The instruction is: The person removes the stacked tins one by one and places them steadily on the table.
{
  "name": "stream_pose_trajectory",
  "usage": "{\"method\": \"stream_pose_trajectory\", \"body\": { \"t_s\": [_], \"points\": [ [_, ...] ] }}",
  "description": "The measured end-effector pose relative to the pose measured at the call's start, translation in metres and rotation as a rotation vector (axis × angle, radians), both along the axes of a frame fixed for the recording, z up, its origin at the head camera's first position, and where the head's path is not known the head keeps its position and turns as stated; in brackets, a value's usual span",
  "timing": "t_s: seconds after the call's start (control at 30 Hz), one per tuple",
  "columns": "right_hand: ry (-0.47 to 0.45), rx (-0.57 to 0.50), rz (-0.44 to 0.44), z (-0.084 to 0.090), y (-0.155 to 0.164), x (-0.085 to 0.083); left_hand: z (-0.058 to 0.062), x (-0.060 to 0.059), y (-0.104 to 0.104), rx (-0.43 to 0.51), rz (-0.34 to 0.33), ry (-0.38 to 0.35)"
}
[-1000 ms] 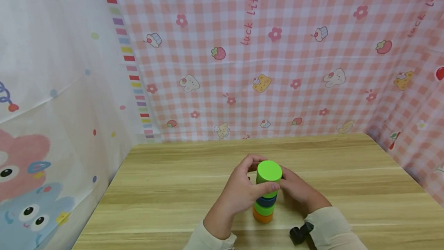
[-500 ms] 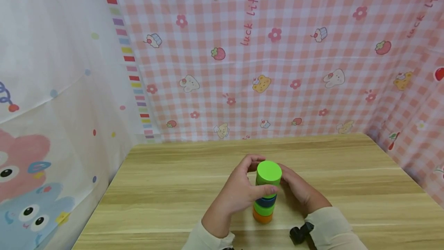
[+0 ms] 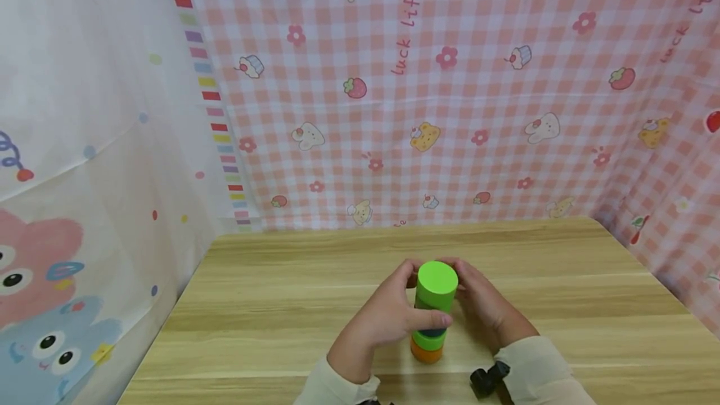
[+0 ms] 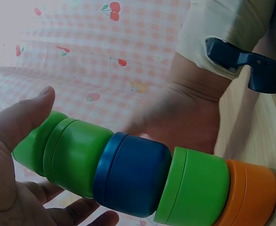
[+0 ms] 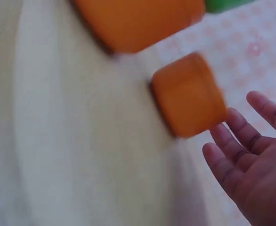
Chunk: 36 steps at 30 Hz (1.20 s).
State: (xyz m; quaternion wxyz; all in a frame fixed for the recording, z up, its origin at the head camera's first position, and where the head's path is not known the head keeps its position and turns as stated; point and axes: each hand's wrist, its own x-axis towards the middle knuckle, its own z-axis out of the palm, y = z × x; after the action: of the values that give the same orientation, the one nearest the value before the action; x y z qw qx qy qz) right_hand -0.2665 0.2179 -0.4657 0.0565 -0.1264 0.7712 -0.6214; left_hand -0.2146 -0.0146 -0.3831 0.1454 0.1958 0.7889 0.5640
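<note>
A tower of five cylinders (image 3: 435,297) stands upright on the wood-grained tabletop (image 3: 281,305), between the person's two hands. From the bottom up it runs orange (image 4: 253,193), green (image 4: 194,188), blue (image 4: 133,174), green (image 4: 81,157) and green again, the last with a flat, smooth top.

The left hand (image 3: 385,312) is around the upper part, its grip wide, thumb straight across the near side and fingers behind; whether it touches the tower cannot be told. The right hand (image 3: 488,305) is at the far right side, its grip also wide, fingers loosely extended. Its fingertips meet the outline of another orange cylinder (image 5: 187,96) near the tower's base in the right wrist view; contact is unclear.

A black bracket (image 3: 488,379) sits at the right sleeve (image 3: 534,367). Pink checked cloth (image 3: 382,111) hangs behind.
</note>
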Motion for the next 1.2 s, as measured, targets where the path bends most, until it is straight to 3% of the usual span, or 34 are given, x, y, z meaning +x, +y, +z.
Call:
{"method": "stream_pose_trajectory", "body": {
  "t_s": [0.27, 0.53, 0.83, 1.2],
  "points": [
    [0.143, -0.021, 0.007, 0.024, -0.004, 0.009, -0.003, -0.001, 0.001, -0.028, -0.009, -0.004],
    [0.335, -0.076, 0.134, 0.048, -0.003, 0.020, -0.004, -0.002, 0.002, -0.025, -0.005, -0.034],
    [0.377, -0.099, 0.197, 0.067, -0.011, 0.034, -0.006, -0.002, 0.002, -0.040, -0.018, 0.003],
    [0.385, -0.145, 0.241, 0.069, -0.017, 0.039, -0.007, -0.001, 0.004, -0.047, -0.006, 0.009]
  ]
}}
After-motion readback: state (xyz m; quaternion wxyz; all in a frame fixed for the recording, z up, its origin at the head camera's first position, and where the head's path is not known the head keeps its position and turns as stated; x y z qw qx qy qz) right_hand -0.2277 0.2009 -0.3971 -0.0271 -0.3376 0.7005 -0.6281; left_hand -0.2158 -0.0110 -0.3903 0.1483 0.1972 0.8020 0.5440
